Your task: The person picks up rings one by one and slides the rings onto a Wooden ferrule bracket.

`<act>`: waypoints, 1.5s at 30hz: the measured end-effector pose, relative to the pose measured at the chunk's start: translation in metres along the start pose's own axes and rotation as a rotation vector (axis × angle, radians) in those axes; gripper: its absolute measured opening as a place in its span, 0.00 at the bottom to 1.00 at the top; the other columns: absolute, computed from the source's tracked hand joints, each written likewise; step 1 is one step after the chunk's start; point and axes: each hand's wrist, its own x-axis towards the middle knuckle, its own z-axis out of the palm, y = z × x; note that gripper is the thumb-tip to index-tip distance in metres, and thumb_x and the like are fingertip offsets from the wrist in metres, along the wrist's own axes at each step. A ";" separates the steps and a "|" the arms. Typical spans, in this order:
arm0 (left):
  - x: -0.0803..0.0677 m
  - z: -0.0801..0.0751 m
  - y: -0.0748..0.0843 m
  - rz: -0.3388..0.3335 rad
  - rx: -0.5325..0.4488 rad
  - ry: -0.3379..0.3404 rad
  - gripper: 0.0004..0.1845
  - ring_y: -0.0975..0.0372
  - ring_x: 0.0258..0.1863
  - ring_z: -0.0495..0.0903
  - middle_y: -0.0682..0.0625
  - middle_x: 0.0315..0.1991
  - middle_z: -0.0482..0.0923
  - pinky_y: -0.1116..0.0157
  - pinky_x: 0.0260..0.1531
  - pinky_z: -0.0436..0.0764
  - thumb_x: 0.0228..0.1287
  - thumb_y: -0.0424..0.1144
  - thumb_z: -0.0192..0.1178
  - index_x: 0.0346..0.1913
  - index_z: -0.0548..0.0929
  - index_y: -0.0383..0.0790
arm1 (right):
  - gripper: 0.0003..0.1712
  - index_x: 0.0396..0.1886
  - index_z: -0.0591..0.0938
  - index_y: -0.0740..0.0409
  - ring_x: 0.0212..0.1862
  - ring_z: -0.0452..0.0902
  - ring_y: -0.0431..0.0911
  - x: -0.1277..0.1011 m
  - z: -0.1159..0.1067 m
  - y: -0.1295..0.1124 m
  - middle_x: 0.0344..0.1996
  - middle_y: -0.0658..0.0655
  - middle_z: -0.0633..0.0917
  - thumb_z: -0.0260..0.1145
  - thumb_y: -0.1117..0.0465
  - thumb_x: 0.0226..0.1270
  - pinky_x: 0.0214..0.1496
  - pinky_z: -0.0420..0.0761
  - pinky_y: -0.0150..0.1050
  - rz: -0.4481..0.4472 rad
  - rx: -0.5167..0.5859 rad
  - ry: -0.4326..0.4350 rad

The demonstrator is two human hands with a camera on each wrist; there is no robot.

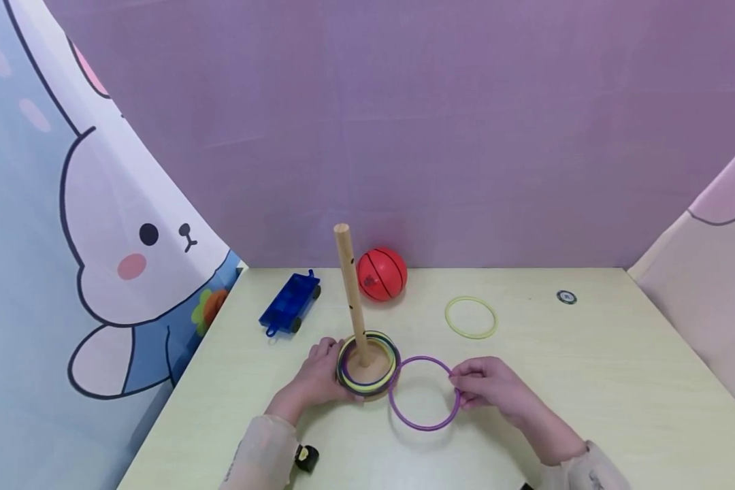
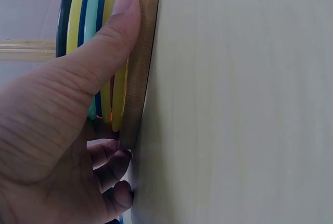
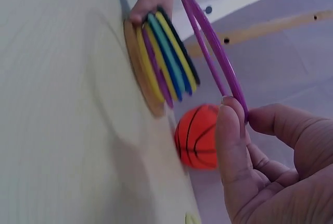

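A thin purple plastic ring (image 1: 425, 394) is pinched at its right edge between thumb and fingers of the right hand (image 1: 488, 385). In the right wrist view the ring (image 3: 213, 52) is seen lifted and tilted off the desk, and in the head view its left edge is seen right up against the round wooden base (image 1: 367, 371). That base is steadied by the left hand (image 1: 318, 378), the thumb (image 2: 99, 52) being pressed against the stacked rings while the other fingers are curled at the base's edge on the pale green desk (image 1: 588, 381).

A stack of coloured plastic rings (image 1: 367, 364), in yellow, teal, blue, purple and dark shades, is threaded on the upright wooden peg (image 1: 352, 292), which is seen leaning slightly to the left and marked with small dark dots. The two hands are kept apart, one on each side of the base.

Behind the peg, a small red rubber basketball (image 1: 382, 274) is set near the purple back wall. A blue toy cart (image 1: 290, 304) is parked to the left, a loose yellow-green ring (image 1: 471, 317) lies flat to the right, and a small round dark disc (image 1: 566, 297) is found farther right; its marking cannot be read. A cartoon rabbit curtain (image 1: 122, 224) is hung on the left. No legible writing is shown anywhere.
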 end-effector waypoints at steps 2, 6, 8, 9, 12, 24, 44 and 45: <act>0.000 0.001 0.000 0.000 0.002 0.000 0.64 0.51 0.58 0.62 0.45 0.60 0.63 0.49 0.58 0.70 0.28 0.64 0.80 0.71 0.64 0.37 | 0.18 0.47 0.76 0.81 0.28 0.81 0.44 0.004 0.010 -0.005 0.28 0.60 0.84 0.64 0.67 0.66 0.35 0.84 0.39 -0.008 0.009 -0.011; 0.001 0.001 -0.002 -0.001 0.014 -0.001 0.65 0.50 0.59 0.62 0.44 0.62 0.63 0.49 0.58 0.71 0.29 0.65 0.79 0.72 0.63 0.36 | 0.15 0.44 0.78 0.77 0.27 0.81 0.44 0.012 0.030 -0.015 0.27 0.58 0.84 0.65 0.67 0.65 0.34 0.85 0.40 -0.017 0.030 -0.017; 0.002 0.002 -0.003 0.015 0.034 0.003 0.65 0.49 0.60 0.62 0.43 0.63 0.62 0.49 0.59 0.70 0.30 0.64 0.79 0.72 0.62 0.35 | 0.13 0.42 0.79 0.76 0.27 0.81 0.44 0.015 0.039 -0.021 0.26 0.57 0.84 0.66 0.67 0.64 0.34 0.84 0.39 -0.024 0.049 -0.018; 0.002 0.002 -0.004 0.027 0.047 0.006 0.65 0.49 0.60 0.62 0.43 0.63 0.62 0.49 0.59 0.70 0.31 0.64 0.79 0.72 0.62 0.34 | 0.12 0.42 0.80 0.75 0.27 0.81 0.44 0.016 0.043 -0.024 0.25 0.57 0.84 0.66 0.67 0.64 0.34 0.84 0.39 -0.029 0.059 -0.019; 0.003 0.003 -0.007 0.071 0.075 0.024 0.64 0.48 0.58 0.63 0.41 0.61 0.63 0.49 0.59 0.70 0.32 0.62 0.79 0.71 0.62 0.31 | 0.12 0.42 0.79 0.75 0.27 0.81 0.44 0.021 0.052 -0.033 0.25 0.57 0.83 0.65 0.67 0.65 0.34 0.84 0.39 -0.057 0.088 -0.018; 0.004 0.006 -0.005 0.016 0.005 0.017 0.67 0.48 0.60 0.62 0.42 0.61 0.64 0.46 0.59 0.69 0.24 0.67 0.79 0.71 0.63 0.38 | 0.13 0.44 0.77 0.77 0.28 0.83 0.43 0.030 0.070 -0.095 0.28 0.58 0.84 0.64 0.69 0.66 0.37 0.85 0.44 -0.181 0.132 -0.016; 0.005 0.005 -0.007 -0.001 0.037 -0.014 0.67 0.52 0.59 0.62 0.46 0.60 0.63 0.50 0.59 0.70 0.27 0.67 0.78 0.72 0.62 0.37 | 0.08 0.43 0.78 0.72 0.26 0.82 0.45 0.024 0.070 -0.209 0.27 0.56 0.83 0.63 0.70 0.67 0.37 0.85 0.40 -0.371 0.274 0.150; 0.005 0.006 -0.007 -0.003 0.041 -0.014 0.66 0.52 0.59 0.61 0.47 0.60 0.63 0.50 0.59 0.70 0.28 0.67 0.78 0.72 0.62 0.38 | 0.09 0.43 0.78 0.71 0.26 0.82 0.45 0.027 0.069 -0.208 0.27 0.56 0.83 0.63 0.70 0.67 0.37 0.85 0.40 -0.360 0.277 0.164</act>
